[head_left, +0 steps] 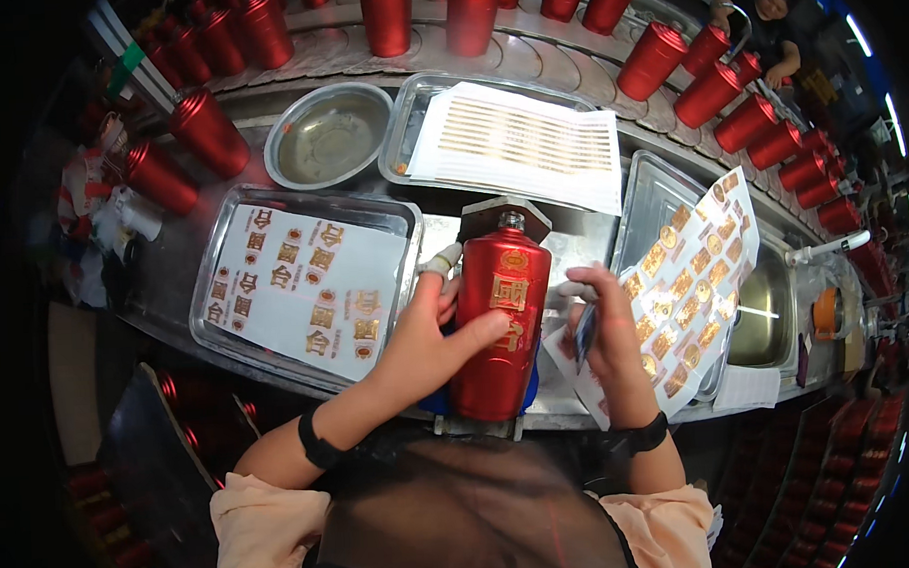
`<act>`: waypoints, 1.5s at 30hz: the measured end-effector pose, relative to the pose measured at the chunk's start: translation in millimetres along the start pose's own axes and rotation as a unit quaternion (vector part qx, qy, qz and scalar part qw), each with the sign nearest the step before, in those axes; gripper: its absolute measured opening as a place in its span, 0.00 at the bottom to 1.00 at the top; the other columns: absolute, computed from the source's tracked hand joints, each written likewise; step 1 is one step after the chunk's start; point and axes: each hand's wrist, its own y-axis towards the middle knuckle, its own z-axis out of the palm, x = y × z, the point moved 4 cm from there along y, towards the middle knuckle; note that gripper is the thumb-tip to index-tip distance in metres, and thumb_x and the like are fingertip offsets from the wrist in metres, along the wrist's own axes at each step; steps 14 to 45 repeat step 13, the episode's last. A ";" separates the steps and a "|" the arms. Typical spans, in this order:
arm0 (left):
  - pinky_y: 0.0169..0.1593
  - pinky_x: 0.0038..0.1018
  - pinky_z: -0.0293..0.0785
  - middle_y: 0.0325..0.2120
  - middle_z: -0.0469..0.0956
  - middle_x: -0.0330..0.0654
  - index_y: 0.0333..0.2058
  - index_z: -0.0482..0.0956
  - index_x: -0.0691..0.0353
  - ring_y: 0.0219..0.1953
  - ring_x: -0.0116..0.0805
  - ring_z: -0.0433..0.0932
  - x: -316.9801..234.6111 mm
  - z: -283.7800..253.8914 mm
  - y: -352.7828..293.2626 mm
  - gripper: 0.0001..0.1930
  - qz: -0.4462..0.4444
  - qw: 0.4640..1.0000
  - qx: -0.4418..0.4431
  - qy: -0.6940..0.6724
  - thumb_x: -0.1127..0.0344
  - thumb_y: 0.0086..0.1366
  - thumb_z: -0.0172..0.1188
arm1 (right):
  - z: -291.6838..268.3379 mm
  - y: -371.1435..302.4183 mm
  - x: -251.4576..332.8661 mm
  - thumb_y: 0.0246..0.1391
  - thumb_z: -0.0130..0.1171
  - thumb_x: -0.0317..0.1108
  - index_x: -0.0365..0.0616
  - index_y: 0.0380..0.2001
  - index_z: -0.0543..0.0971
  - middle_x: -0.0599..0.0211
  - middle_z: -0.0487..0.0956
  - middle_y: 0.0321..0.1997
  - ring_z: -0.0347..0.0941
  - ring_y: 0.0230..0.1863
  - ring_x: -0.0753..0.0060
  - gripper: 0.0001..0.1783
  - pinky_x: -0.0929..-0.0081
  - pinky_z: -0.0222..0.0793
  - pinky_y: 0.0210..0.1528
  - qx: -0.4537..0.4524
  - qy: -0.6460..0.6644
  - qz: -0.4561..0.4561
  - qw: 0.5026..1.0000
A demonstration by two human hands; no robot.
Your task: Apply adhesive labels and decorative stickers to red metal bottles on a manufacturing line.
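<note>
A shiny red bottle with gold characters and a gold emblem lies tilted in front of me, its neck toward a metal stand. My left hand steadies it from the left, thumb pressed on the lower gold character and fingers along its side. A pale cover sits on one of that hand's fingertips. To the right of the bottle, apart from it, my right hand is closed round a small flat bluish-dark thing, partly hidden by the fingers. Beside that hand leans a white sheet of gold stickers.
At left, a metal tray holds another sticker sheet. Behind stand a round metal bowl and a tray with striped gold sheets. Red bottles line the conveyor; a sink lies right. Another person is far right.
</note>
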 end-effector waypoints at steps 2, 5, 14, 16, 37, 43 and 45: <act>0.67 0.36 0.64 0.65 0.61 0.56 0.71 0.45 0.67 0.67 0.40 0.64 0.5 0.4 -9.1 0.45 0.025 0.999 0.014 0.035 0.64 0.65 0.66 | -8.7 -2.4 5.1 0.61 0.59 0.42 0.41 0.47 0.75 0.69 0.76 0.36 0.76 0.31 0.79 0.18 0.79 0.74 0.32 0.014 0.120 0.059 0.991; 0.71 0.39 0.56 0.68 0.56 0.56 0.71 0.43 0.70 0.71 0.45 0.58 4.6 0.2 -12.0 0.47 0.033 0.997 0.030 0.060 0.65 0.64 0.67 | -1.5 -25.7 18.5 0.58 0.63 0.32 0.38 0.50 0.72 0.67 0.75 0.40 0.76 0.35 0.79 0.19 0.80 0.75 0.37 0.025 -0.008 -0.143 0.989; 0.72 0.39 0.53 0.68 0.55 0.64 0.69 0.44 0.74 0.71 0.48 0.58 4.3 1.2 -13.1 0.48 0.039 0.997 0.025 0.057 0.60 0.64 0.68 | 56.2 -69.8 42.3 0.51 0.70 0.27 0.40 0.42 0.79 0.59 0.82 0.34 0.77 0.32 0.59 0.15 0.69 0.71 0.35 0.096 -0.421 -0.485 0.761; 0.72 0.39 0.53 0.68 0.55 0.64 0.69 0.44 0.74 0.71 0.48 0.58 4.3 1.2 -13.1 0.48 0.039 0.997 0.025 0.057 0.60 0.64 0.68 | 56.2 -69.8 42.3 0.51 0.70 0.27 0.40 0.42 0.79 0.59 0.82 0.34 0.77 0.32 0.59 0.15 0.69 0.71 0.35 0.096 -0.421 -0.485 0.761; 0.72 0.39 0.53 0.68 0.55 0.64 0.69 0.44 0.74 0.71 0.48 0.58 4.3 1.2 -13.1 0.48 0.039 0.997 0.025 0.057 0.60 0.64 0.68 | 56.2 -69.8 42.3 0.51 0.70 0.27 0.40 0.42 0.79 0.59 0.82 0.34 0.77 0.32 0.59 0.15 0.69 0.71 0.35 0.096 -0.421 -0.485 0.761; 0.72 0.39 0.53 0.68 0.55 0.64 0.69 0.44 0.74 0.71 0.48 0.58 4.3 1.2 -13.1 0.48 0.039 0.997 0.025 0.057 0.60 0.64 0.68 | 56.2 -69.8 42.3 0.51 0.70 0.27 0.40 0.42 0.79 0.59 0.82 0.34 0.77 0.32 0.59 0.15 0.69 0.71 0.35 0.096 -0.421 -0.485 0.761; 0.72 0.39 0.53 0.68 0.55 0.64 0.69 0.44 0.74 0.71 0.48 0.58 4.3 1.2 -13.1 0.48 0.039 0.997 0.025 0.057 0.60 0.64 0.68 | 56.2 -69.8 42.3 0.51 0.70 0.27 0.40 0.42 0.79 0.59 0.82 0.34 0.77 0.32 0.59 0.15 0.69 0.71 0.35 0.096 -0.421 -0.485 0.761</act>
